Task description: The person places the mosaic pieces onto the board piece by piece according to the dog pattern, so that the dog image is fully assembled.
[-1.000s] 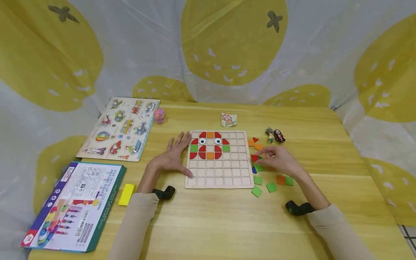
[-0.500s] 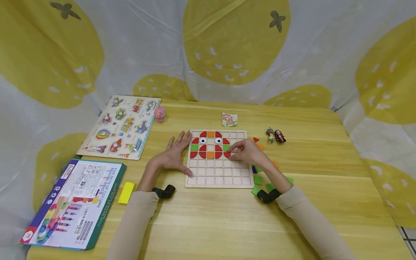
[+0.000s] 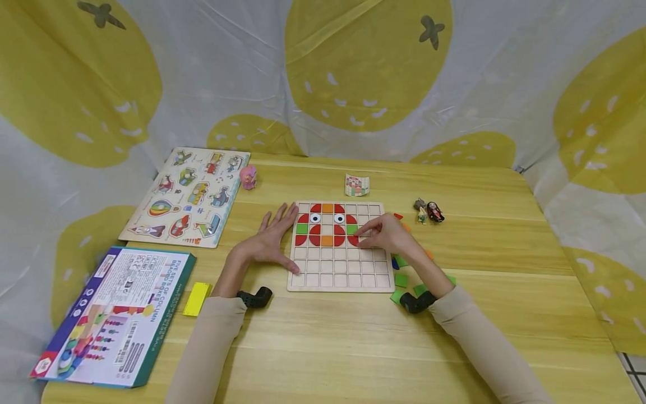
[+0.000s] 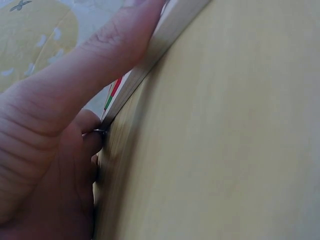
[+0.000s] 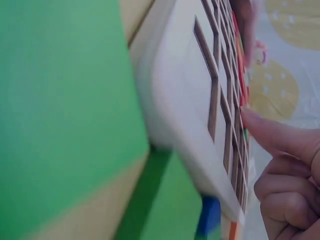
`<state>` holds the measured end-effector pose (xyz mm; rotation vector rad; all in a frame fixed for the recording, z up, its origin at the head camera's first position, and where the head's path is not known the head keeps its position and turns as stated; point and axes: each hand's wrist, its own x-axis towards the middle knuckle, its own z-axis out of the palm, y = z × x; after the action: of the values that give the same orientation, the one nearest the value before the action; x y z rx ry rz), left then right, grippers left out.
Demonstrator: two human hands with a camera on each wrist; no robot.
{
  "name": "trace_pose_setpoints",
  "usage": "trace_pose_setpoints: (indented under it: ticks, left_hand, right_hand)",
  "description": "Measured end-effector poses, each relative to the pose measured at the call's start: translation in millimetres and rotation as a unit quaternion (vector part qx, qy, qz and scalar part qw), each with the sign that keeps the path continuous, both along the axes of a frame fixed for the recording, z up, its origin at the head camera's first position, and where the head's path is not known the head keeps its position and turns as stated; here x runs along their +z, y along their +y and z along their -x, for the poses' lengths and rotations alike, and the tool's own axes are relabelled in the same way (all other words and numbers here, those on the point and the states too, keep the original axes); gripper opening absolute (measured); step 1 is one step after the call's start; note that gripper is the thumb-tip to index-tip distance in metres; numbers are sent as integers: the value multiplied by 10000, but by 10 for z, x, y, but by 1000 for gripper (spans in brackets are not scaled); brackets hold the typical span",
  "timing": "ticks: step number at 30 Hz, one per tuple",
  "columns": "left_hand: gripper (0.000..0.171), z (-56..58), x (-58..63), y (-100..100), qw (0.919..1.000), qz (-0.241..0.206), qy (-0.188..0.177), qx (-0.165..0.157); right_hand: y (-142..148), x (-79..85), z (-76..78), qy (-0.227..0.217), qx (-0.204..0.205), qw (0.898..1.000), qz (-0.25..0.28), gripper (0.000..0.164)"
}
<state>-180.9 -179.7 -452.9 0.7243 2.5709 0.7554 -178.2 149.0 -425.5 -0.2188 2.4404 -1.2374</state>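
A wooden grid board (image 3: 340, 281) lies mid-table, its upper left cells filled with red, orange and green tiles and two eye tiles. My left hand (image 3: 267, 240) is spread along its left side, thumb on the lower left corner and fingertips at the upper left edge. In the left wrist view the thumb (image 4: 107, 55) lies against the board's side. Over the board's right half, my right hand (image 3: 386, 233) pinches a red quarter-round tile (image 3: 353, 241) at a cell below a green tile (image 3: 351, 229). The right wrist view shows the thumb (image 5: 280, 137) at the tile row, the index fingertip hidden.
Loose green tiles (image 3: 401, 280) and a blue piece (image 3: 395, 264) lie right of the board, partly under the right forearm. Behind stand a small pattern card (image 3: 356, 185) and two figurines (image 3: 434, 212). A picture puzzle (image 3: 184, 199), a box (image 3: 116, 320) and a yellow block (image 3: 197, 299) lie left.
My right hand has moved left from the loose tiles onto the board, bringing a red tile to a cell there. Over the last half second it has barely shifted. The left hand stays put.
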Motion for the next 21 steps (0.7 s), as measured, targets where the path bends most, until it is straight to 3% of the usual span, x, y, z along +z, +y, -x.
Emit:
trace_pose_setpoints:
  ticks: [9,15,21]
  left_hand:
    - [147,9,-3,-3,10000,2,-20,1]
    - [146,10,2,-10,10000,-11,-45,32]
    - [146,10,17,7,9999,-88,-53,-11]
  right_hand:
    - [709,106,-143,400,-109,9989,-238,26]
    - [1034,75,-279,106,-253,9993,-262,31]
    - [1024,7,-352,-381,353,9986,24,35]
